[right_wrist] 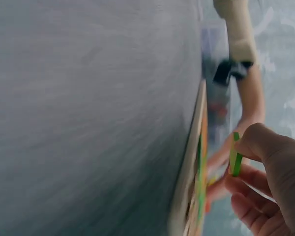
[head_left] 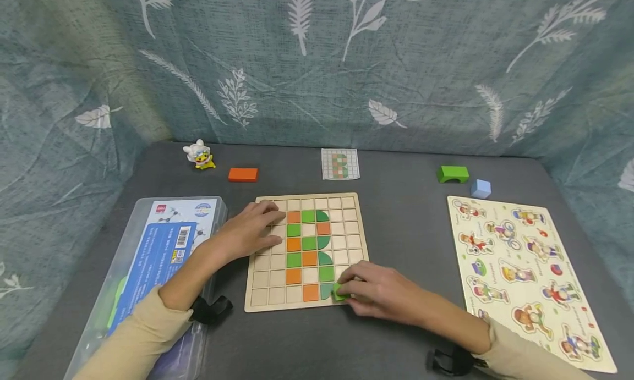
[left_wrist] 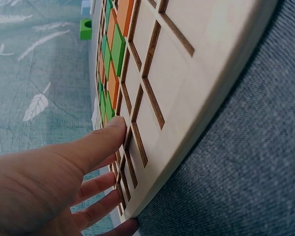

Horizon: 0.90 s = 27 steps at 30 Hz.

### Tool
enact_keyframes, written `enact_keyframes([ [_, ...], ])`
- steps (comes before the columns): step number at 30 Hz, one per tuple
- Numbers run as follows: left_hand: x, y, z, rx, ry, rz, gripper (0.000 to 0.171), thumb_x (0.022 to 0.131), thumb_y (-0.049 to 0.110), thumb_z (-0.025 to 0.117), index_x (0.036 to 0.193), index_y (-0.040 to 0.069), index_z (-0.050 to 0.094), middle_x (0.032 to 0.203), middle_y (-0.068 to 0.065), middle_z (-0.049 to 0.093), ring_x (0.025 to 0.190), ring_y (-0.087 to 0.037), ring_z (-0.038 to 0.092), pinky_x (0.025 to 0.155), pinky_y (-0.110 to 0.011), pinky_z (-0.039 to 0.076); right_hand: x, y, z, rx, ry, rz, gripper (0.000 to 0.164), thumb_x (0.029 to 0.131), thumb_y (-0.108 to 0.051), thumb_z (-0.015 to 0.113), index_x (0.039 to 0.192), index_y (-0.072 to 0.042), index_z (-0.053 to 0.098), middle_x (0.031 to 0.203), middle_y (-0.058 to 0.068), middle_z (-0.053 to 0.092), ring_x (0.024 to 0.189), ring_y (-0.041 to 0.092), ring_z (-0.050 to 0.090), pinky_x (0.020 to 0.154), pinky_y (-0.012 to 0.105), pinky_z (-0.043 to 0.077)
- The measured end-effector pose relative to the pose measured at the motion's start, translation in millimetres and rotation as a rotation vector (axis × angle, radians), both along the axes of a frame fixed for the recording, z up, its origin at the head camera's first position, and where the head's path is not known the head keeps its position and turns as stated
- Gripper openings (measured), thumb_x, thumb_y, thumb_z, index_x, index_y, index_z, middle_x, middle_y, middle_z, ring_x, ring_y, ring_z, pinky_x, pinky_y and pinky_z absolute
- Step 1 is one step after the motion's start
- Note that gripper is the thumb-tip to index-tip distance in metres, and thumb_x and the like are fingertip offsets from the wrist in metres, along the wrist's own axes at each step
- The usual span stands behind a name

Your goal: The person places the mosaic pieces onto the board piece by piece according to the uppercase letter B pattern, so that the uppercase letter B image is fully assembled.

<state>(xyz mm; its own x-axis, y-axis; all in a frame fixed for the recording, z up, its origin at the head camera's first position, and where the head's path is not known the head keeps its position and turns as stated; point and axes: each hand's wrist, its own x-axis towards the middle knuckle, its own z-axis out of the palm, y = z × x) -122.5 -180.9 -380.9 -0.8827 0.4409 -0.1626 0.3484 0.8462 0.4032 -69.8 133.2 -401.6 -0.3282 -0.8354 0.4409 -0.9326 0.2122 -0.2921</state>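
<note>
A square wooden grid board (head_left: 260,297) lies on the table, with orange, green and dark green rounded tiles filling several middle cells. My left hand (head_left: 247,231) rests at its left side, fingers spread; in the left wrist view the thumb (left_wrist: 113,132) touches the grid near the tiles. Over the board's lower right edge, my right hand (head_left: 378,289) pinches a small green tile (head_left: 339,293) between thumb and fingers. The right wrist view shows this green tile (right_wrist: 236,157) tilted on edge and held above the board. The right hand partly covers the board's lower right corner.
Behind the board lies a pattern card (head_left: 340,164). An orange block (head_left: 242,175) and a figurine (head_left: 200,154) stand back left, a green arch (head_left: 453,174) and a blue cube (head_left: 481,188) back right. A plastic case (head_left: 140,208) flanks the left, a picture puzzle (head_left: 490,270) the right.
</note>
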Motion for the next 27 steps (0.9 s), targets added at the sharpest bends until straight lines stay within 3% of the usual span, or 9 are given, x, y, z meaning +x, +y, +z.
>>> enact_keyframes([
  [5, -0.2, 1, -0.6, -0.001, 0.006, 0.002, 0.053, 0.09, 0.025, 0.07, 0.137, 0.007, 0.055, 0.136, -0.015, 0.05, 0.118, -0.032, 0.046, 0.096, -0.049, 0.046, -5.2, -44, 6.2, 0.064, 0.081, 0.069, 0.013, 0.089, -0.014, 0.067, 0.1, -0.018, 0.073, 0.104, -0.004, 0.064, 0.091, 0.007, 0.058, 0.077, 0.015, 0.049],
  [10, -1.0, 3, 0.8, -0.003, 0.02, -0.012, 0.052, 0.09, 0.025, 0.069, 0.136, 0.006, 0.056, 0.132, -0.013, 0.051, 0.113, -0.029, 0.047, 0.092, -0.048, 0.046, -9.4, -68, 3.9, 0.134, 0.065, 0.095, 0.012, 0.092, -0.018, 0.066, 0.099, -0.018, 0.075, 0.104, -0.004, 0.066, 0.094, 0.008, 0.059, 0.082, 0.017, 0.048],
  [17, -1.4, 3, 2.6, -0.009, 0.011, -0.013, 0.051, 0.091, 0.025, 0.069, 0.136, 0.007, 0.055, 0.134, -0.013, 0.05, 0.116, -0.03, 0.046, 0.093, -0.049, 0.046, -10.9, -79, 0.7, 0.226, 0.094, 0.098, 0.011, 0.094, -0.022, 0.065, 0.099, -0.019, 0.074, 0.105, -0.005, 0.066, 0.095, 0.007, 0.059, 0.083, 0.016, 0.048],
  [27, 0.2, -1, 0.0, -0.003, 0.015, -0.011, 0.051, 0.09, 0.025, 0.069, 0.136, 0.007, 0.055, 0.132, -0.012, 0.051, 0.113, -0.029, 0.047, 0.091, -0.047, 0.046, -7.3, -86, 0.4, 0.231, 0.091, 0.102, 0.008, 0.092, -0.021, 0.066, 0.097, -0.021, 0.074, 0.101, -0.007, 0.064, 0.092, 0.006, 0.057, 0.079, 0.016, 0.048],
])
